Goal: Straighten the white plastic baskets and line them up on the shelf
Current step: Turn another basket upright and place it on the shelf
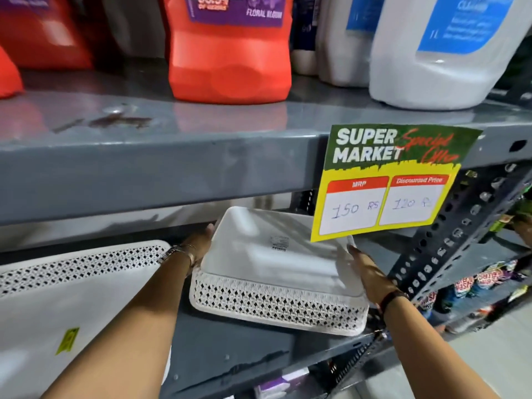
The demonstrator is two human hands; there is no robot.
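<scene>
A white plastic basket (270,272) with a lattice side lies upside down on the grey lower shelf (230,349), turned a little askew. My left hand (201,240) grips its left edge and my right hand (371,275) presses against its right edge. A larger white basket (72,286), also bottom up with a yellow-green sticker, sits at the far left under my left forearm.
The upper shelf board (172,168) hangs low over the baskets and carries red jugs (230,53) and a white jug (437,53). A price card (385,185) dangles over the basket's far right corner. A perforated upright (449,240) stands at the right.
</scene>
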